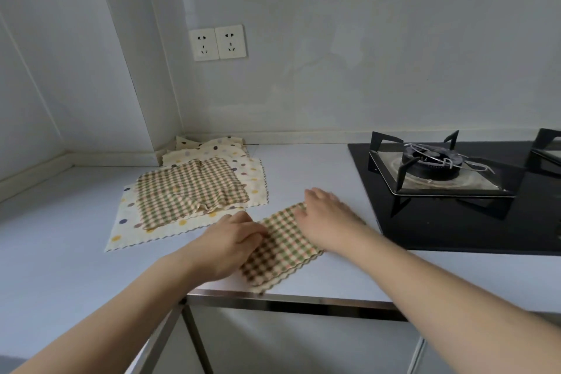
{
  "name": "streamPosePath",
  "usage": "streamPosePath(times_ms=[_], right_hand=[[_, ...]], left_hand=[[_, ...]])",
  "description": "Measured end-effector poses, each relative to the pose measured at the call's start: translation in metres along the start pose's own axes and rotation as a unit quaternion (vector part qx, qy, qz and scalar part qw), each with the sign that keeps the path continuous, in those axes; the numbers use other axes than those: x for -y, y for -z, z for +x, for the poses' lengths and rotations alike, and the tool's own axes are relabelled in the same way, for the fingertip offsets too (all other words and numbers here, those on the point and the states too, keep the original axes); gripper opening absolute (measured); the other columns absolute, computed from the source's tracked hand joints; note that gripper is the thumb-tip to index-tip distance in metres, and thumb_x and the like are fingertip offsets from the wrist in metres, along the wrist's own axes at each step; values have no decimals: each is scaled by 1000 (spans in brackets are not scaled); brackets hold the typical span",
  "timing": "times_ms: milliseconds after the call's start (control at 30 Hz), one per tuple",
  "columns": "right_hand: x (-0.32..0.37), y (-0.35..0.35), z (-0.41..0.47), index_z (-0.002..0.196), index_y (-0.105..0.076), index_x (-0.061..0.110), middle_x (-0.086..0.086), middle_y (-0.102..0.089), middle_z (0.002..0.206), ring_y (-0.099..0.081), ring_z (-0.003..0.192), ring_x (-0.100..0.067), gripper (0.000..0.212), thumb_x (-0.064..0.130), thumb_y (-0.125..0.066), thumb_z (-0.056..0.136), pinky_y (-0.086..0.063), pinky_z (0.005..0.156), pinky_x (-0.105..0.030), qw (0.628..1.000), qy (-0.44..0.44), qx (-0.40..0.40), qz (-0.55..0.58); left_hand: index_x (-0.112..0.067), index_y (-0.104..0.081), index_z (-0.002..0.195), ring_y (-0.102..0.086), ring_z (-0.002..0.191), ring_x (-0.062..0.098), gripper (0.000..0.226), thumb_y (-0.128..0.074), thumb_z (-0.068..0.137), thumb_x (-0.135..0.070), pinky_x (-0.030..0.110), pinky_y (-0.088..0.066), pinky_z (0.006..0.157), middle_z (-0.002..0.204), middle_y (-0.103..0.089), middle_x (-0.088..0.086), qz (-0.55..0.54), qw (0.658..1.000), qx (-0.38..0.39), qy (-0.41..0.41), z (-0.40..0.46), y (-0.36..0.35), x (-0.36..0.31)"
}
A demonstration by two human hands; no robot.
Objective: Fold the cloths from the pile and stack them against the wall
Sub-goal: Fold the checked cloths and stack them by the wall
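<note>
Pressing: my left hand [233, 241] curls its fingers onto the left edge of the checked cloth [282, 247], seeming to pinch it; my right hand [326, 217] lies on the far right part, fingers fairly straight and flat, thumb toward the middle.
Cloth: it lies on the countertop [318, 167] near the front edge, already narrowed to a strip, one corner reaching that edge.
Long axis: it runs from the front edge diagonally toward the far right, so both hands sit across it, left nearer me, right farther.
Next fold, my guess: bring one end along that axis over the other; the left hand is better placed to lift the near end.
Arms: both reach forward from the front edge, forearms low, converging on the cloth.
Pile: loose cloths [191, 191], checked over dotted, lie just left of my left hand, toward the far left corner.
Wall: dotted cloths [209, 147] sit against the wall [303, 85] in that corner.
Hob: the gas hob [440, 191] lies just right of my right hand.
</note>
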State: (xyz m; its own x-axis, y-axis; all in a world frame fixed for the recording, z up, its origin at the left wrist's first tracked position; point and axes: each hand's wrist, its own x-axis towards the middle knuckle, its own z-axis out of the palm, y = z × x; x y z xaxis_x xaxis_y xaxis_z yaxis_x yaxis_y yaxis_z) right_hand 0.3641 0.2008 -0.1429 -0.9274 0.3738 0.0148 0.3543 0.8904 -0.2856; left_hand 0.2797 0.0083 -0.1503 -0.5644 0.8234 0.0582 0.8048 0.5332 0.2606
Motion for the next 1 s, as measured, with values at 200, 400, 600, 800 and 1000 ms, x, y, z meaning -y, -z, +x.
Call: streamPosePath(times_ms=[200, 400, 600, 800, 1000], right_hand=[[-2, -25, -1, 155, 4, 12, -8, 12, 162, 12, 149, -23, 67, 50, -9, 101, 9, 119, -47, 997, -3, 58, -56], [1, -20, -3, 143, -38, 11, -8, -32, 151, -27, 138, -25, 48, 34, -27, 102, -21, 116, -39, 990, 82, -83, -83], [4, -30, -13, 150, -30, 23, 3, -22, 157, -17, 144, -19, 50, 42, -25, 103, -10, 120, -41, 992, 126, -11, -5], [2, -28, -8, 155, -8, 28, 4, 4, 163, 9, 149, -16, 56, 48, -11, 103, 12, 118, -48, 993, 98, 63, -17], [0, -26, -5, 155, 2, 31, 8, 12, 162, 16, 148, -14, 57, 51, -8, 102, 14, 118, -48, 990, 98, 94, -37]], left_hand=[[-34, -58, 111, -44, 95, 2, 30, -43, 86, -40, 20, -38, 85, 102, -49, -21, 16, 993, -75, -86, -23, -2, 12], [-28, -58, 90, -47, 86, -2, 13, -57, 82, -38, 15, -42, 75, 93, -52, -15, 11, 984, -58, -166, -39, 2, -11], [-28, -62, 84, -49, 75, 5, 10, -53, 85, -31, 19, -43, 67, 85, -53, -15, 98, 968, -122, -196, -37, -7, -14], [-20, -62, 86, -53, 75, 13, 16, -50, 95, -27, 28, -47, 66, 89, -55, -10, 121, 948, -186, -227, -45, -13, -20], [-16, -64, 86, -55, 77, 19, 21, -48, 98, -25, 30, -47, 68, 92, -59, -5, 147, 937, -191, -252, -50, -16, -24]])
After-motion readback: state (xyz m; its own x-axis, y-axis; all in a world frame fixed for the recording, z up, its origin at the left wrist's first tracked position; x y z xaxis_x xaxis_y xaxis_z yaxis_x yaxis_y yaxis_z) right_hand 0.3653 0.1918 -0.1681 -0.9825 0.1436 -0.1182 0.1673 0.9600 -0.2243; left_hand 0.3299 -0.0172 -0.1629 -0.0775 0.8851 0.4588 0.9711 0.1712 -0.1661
